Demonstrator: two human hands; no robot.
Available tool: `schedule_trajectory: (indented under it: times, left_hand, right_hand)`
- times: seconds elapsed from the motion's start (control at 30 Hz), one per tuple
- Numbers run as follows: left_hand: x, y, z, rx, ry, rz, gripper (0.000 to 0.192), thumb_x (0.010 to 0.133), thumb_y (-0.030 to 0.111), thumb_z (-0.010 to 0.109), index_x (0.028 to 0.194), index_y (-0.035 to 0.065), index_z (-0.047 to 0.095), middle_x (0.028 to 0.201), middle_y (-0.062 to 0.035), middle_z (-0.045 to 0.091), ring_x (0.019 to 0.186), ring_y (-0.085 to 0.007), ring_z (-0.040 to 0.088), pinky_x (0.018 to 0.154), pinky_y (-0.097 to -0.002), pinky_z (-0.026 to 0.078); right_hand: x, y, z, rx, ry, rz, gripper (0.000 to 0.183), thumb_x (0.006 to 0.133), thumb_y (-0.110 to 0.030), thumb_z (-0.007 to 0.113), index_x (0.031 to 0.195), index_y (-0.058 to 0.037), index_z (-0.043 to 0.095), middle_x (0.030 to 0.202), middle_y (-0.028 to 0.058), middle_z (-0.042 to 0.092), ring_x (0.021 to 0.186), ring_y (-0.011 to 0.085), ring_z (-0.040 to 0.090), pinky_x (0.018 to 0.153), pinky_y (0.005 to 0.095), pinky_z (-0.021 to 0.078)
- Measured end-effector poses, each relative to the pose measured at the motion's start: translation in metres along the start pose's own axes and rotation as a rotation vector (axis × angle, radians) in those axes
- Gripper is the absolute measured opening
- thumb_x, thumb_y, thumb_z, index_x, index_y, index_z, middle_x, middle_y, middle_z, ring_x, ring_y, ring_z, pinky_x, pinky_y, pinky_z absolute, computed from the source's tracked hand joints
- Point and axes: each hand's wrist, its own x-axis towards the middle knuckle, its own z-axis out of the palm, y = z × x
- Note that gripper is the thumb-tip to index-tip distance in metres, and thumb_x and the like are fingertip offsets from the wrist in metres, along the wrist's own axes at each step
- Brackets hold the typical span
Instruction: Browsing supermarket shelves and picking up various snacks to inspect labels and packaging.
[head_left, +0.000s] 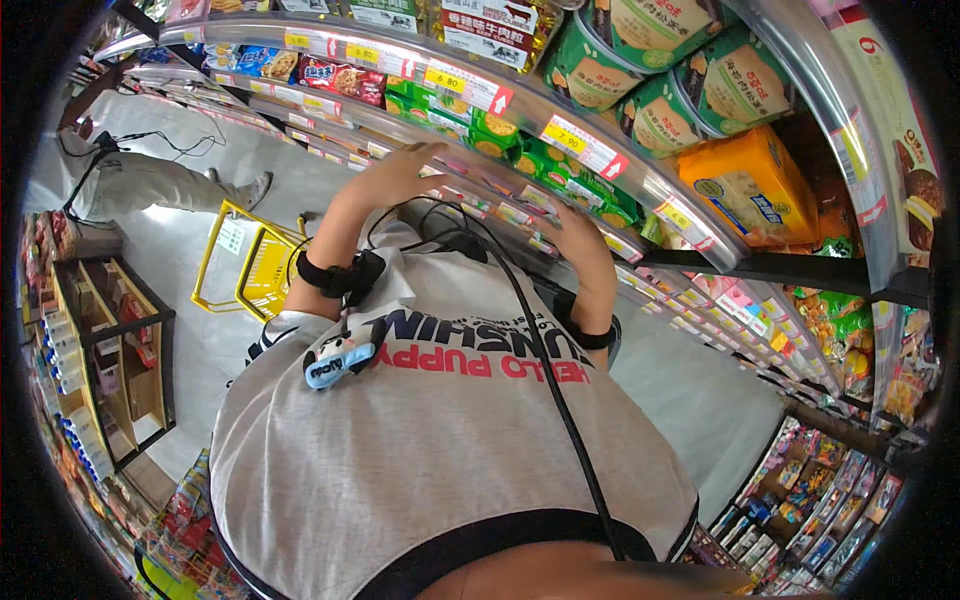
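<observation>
My left hand (394, 176) is raised before the store shelves, its fingers apart and nothing seen in it. Across from it, my right hand (574, 232) reaches towards a lower shelf, near green snack packs (581, 180); its fingertips are partly hard to make out against the shelf. On the same shelf lie a red cookie pack (341, 79) and a blue cookie pack (268, 62). Green-labelled tubs (660, 120) and an orange snack package (750, 187) stand on the shelf above, behind a clear price rail (517, 112).
A yellow shopping basket cart (262, 262) stands on the floor beside me. Another person (150, 184) is farther off at the upper left. A wooden display rack (112, 360) is at the left. Black cables (525, 300) run down over my shirt.
</observation>
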Motion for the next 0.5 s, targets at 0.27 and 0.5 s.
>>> schedule_trajectory:
  times: [0.27, 0.5]
  left_hand:
    - [-0.005, -0.048, -0.010, 0.019, 0.070, -0.224, 0.076, 0.076, 0.044, 0.055, 0.132, 0.0036, 0.022, 0.132, -0.0236, 0.027, 0.120, -0.0386, 0.030, 0.098, -0.0408, 0.028]
    - [0.012, -0.090, -0.021, -0.117, 0.207, -0.247, 0.080, 0.076, 0.043, 0.056, 0.133, 0.0015, 0.018, 0.136, -0.0238, 0.016, 0.126, -0.0354, 0.021, 0.100, -0.0372, 0.025]
  right_hand:
    - [0.021, -0.041, -0.022, 0.161, -0.131, 0.030, 0.052, 0.079, -0.037, 0.056, 0.117, -0.0024, 0.045, 0.106, 0.0223, 0.054, 0.097, 0.0334, 0.054, 0.082, 0.0350, 0.0414]
    - [0.046, -0.042, -0.009, 0.281, -0.095, -0.059, 0.070, 0.080, -0.037, 0.055, 0.131, -0.0009, 0.023, 0.132, 0.0223, 0.030, 0.123, 0.0307, 0.029, 0.098, 0.0332, 0.0262]
